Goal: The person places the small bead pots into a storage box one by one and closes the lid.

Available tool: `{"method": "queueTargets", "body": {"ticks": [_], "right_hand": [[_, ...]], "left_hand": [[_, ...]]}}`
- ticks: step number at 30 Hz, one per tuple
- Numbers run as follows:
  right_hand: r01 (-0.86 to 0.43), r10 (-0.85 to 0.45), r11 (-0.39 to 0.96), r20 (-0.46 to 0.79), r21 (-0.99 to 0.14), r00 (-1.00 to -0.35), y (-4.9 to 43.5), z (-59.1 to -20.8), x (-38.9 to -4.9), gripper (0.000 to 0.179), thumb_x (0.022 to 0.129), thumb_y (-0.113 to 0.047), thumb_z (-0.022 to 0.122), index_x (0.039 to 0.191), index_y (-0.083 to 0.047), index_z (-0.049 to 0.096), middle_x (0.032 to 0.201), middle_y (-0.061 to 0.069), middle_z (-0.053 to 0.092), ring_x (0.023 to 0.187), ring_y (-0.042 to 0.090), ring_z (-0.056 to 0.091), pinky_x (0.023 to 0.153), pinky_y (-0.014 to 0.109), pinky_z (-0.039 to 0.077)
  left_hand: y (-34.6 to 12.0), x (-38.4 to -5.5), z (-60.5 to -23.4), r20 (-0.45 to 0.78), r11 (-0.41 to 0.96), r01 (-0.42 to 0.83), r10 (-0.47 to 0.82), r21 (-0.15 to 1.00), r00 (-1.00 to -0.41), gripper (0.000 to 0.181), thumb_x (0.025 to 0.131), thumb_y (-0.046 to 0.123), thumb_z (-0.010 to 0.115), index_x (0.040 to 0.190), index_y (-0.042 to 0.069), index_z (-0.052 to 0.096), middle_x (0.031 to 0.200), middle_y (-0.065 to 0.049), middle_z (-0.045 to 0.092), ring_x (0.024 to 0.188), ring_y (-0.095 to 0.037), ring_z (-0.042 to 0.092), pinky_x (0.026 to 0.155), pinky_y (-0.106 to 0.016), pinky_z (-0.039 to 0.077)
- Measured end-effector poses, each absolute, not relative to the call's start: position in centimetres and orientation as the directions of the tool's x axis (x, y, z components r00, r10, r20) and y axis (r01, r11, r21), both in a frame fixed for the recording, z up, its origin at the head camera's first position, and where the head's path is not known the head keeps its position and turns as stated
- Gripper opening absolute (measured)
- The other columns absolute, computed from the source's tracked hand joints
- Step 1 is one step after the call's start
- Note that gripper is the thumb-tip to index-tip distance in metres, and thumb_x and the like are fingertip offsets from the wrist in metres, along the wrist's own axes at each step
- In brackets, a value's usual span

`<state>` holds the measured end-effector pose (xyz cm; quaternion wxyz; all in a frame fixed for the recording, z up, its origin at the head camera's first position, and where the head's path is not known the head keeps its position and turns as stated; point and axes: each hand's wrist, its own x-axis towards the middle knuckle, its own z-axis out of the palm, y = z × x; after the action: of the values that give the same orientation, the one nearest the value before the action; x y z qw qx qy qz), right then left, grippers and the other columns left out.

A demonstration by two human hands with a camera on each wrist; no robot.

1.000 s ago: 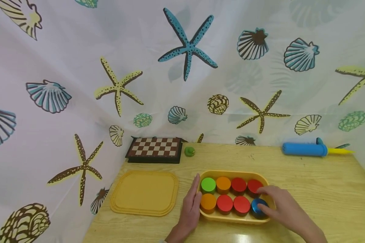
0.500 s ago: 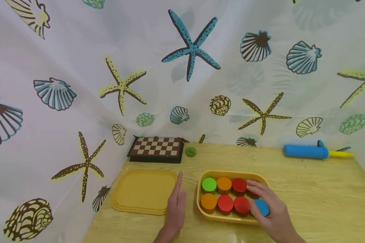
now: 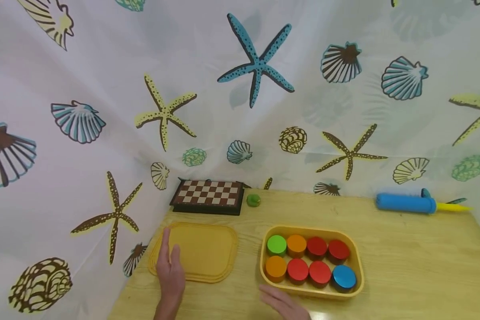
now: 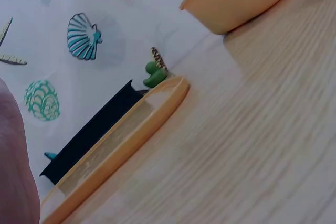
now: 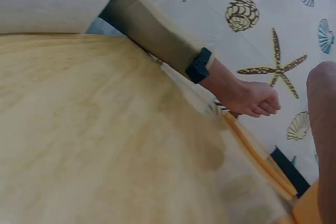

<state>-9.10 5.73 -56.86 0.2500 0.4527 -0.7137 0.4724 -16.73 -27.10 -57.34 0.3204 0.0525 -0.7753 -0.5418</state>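
My left hand (image 3: 170, 275) is at the left end of a flat yellow lid (image 3: 206, 253) with rounded corners, overlapping it in the head view, its index finger pointing up. It holds nothing. Low in the head view, my right hand (image 3: 282, 302) hovers by the front rim of a yellow oblong tub (image 3: 360, 271), fingers extended and grasping nothing. Two rows of round-capped pots stand in the tub: a green pot (image 3: 277, 245), a blue pot (image 3: 344, 278), and several orange and red ones, such as this red pot (image 3: 320, 273).
A folded checkered board (image 3: 208, 195) lies at the back left, beside a small green toy (image 3: 254, 200). At the back right is a blue hand pump (image 3: 406, 203) with a yellow nozzle. Behind the table hangs a curtain (image 3: 208, 53) printed with shells and starfish.
My left hand has left the tub's side and moved left to the lid. My right hand has let go of the tub's right end and drawn back toward the front left.
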Motion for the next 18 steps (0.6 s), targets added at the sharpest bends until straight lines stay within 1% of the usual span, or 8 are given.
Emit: {"method": "queueTargets", "body": {"ticks": [1,4,5,8,9,12,15,18], "right_hand": [[-0.872,-0.447,0.124,0.758,-0.473,-0.475,5.2,-57.8,-9.0,0.045,0.102,-0.011,0.067,0.143,0.006,0.058,0.148,0.022,0.056,0.137,0.023,0.057,0.112,0.022,0.046],[-0.762,-0.572,0.086,0.595,-0.642,-0.565,3.7,-59.9,-8.6,0.053,0.102,-0.011,0.067,0.151,0.002,0.051,0.156,0.02,0.05,0.144,0.021,0.051,0.114,0.024,0.045],[-0.729,-0.605,0.11,0.537,-0.675,-0.589,3.1,-60.4,-8.7,0.054,0.104,-0.013,0.065,0.153,0.001,0.048,0.158,0.019,0.048,0.145,0.02,0.049,0.114,0.025,0.045],[-0.721,-0.668,0.236,0.43,-0.652,-0.607,1.4,-61.6,-9.1,0.059,0.107,-0.028,0.06,0.157,-0.002,0.043,0.162,0.015,0.043,0.149,0.02,0.044,0.114,0.031,0.047],[-0.737,-0.676,0.287,0.416,-0.612,-0.608,0.9,-61.8,-9.3,0.061,0.108,-0.033,0.058,0.159,-0.003,0.041,0.163,0.014,0.042,0.149,0.021,0.044,0.114,0.033,0.048],[-0.738,-0.669,0.411,0.373,-0.535,-0.643,-0.3,-61.8,-10.1,0.071,0.108,-0.049,0.053,0.164,-0.011,0.034,0.168,0.008,0.036,0.151,0.024,0.041,0.114,0.042,0.049],[-0.687,-0.65,0.475,0.306,-0.55,-0.695,-1.2,-61.3,-11.0,0.083,0.104,-0.064,0.05,0.168,-0.019,0.023,0.172,0.005,0.027,0.155,0.024,0.033,0.117,0.047,0.045],[-0.665,-0.651,0.495,0.268,-0.559,-0.71,-1.9,-60.8,-12.2,0.093,0.101,-0.067,0.052,0.17,-0.018,0.013,0.174,0.011,0.019,0.158,0.029,0.024,0.121,0.053,0.038]], "left_hand": [[-27.6,-16.8,-57.7,0.438,0.401,0.261,-0.454,0.878,-0.776,0.053,0.111,0.008,0.043,0.164,0.008,0.033,0.168,-0.012,0.033,0.157,-0.028,0.025,0.118,-0.008,0.02],[-29.2,-16.8,-58.3,0.404,0.389,0.211,-0.524,0.897,-0.75,0.053,0.112,0.009,0.041,0.164,0.009,0.034,0.168,-0.014,0.034,0.157,-0.026,0.025,0.119,-0.008,0.019],[-29.7,-16.8,-58.4,0.386,0.385,0.187,-0.543,0.904,-0.745,0.052,0.112,0.01,0.04,0.164,0.01,0.034,0.168,-0.013,0.034,0.157,-0.024,0.025,0.119,-0.009,0.018],[-30.9,-16.7,-58.6,0.341,0.389,0.114,-0.585,0.914,-0.736,0.051,0.112,0.015,0.038,0.163,0.011,0.037,0.167,-0.01,0.037,0.156,-0.021,0.027,0.123,-0.016,0.02],[-31.2,-16.8,-58.6,0.328,0.391,0.092,-0.596,0.916,-0.733,0.051,0.112,0.016,0.038,0.163,0.01,0.038,0.166,-0.008,0.039,0.155,-0.021,0.028,0.124,-0.02,0.021],[-31.8,-17.2,-58.6,0.299,0.401,0.039,-0.612,0.915,-0.732,0.05,0.112,0.019,0.038,0.161,0.009,0.041,0.165,-0.008,0.04,0.154,-0.022,0.031,0.127,-0.032,0.023],[-32.3,-17.7,-58.6,0.273,0.406,0.002,-0.611,0.914,-0.743,0.05,0.113,0.022,0.036,0.16,0.008,0.043,0.165,-0.01,0.041,0.153,-0.026,0.033,0.128,-0.044,0.025],[-32.6,-18.1,-58.6,0.256,0.416,-0.029,-0.612,0.909,-0.748,0.049,0.113,0.025,0.036,0.158,0.008,0.046,0.162,-0.012,0.045,0.151,-0.03,0.036,0.126,-0.05,0.028]]}}
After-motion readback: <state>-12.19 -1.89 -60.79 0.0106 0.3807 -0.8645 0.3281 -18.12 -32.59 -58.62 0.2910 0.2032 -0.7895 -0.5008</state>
